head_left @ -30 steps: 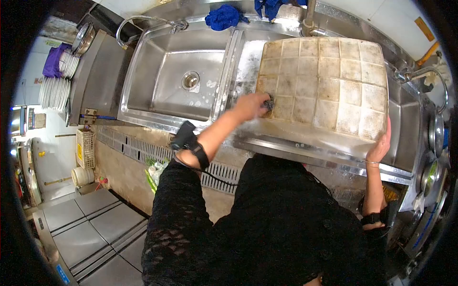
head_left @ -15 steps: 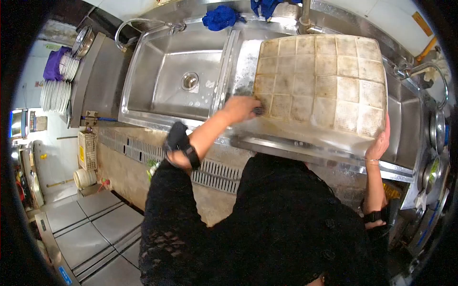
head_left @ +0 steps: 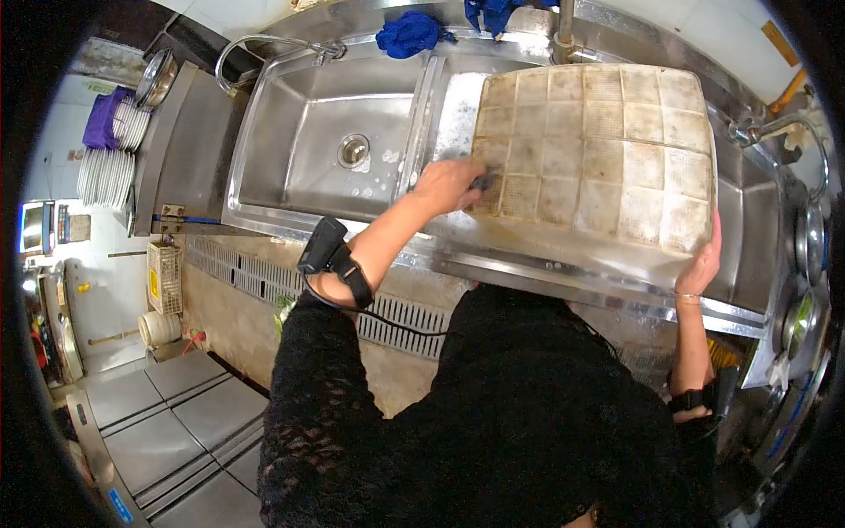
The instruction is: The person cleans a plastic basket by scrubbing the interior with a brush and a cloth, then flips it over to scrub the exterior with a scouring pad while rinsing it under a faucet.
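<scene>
Over the right-hand basin, a big square panel (head_left: 598, 150) lies tilted, its far edge up against the back wall and its near edge resting on the sink rim (head_left: 528, 264). That slant seems to turn its face toward the person. The right hand (head_left: 701, 264) clamps the near right corner, fingers hooked over the edge (mostly hidden from here), most likely to stop the panel sliding. The left hand (head_left: 449, 185) presses a dark scourer (head_left: 481, 183) against the panel's left edge, with its fingers bunched tight around it. The panel is pale plastic moulded into a grid of squares, and it is stained brown and yellow. The marks are heavier along the left side. Suds lie on the divider just beside it. The left basin (head_left: 299, 150) holds only a few flecks of foam, and a blue cloth (head_left: 409, 33) sits on the ledge behind.
</scene>
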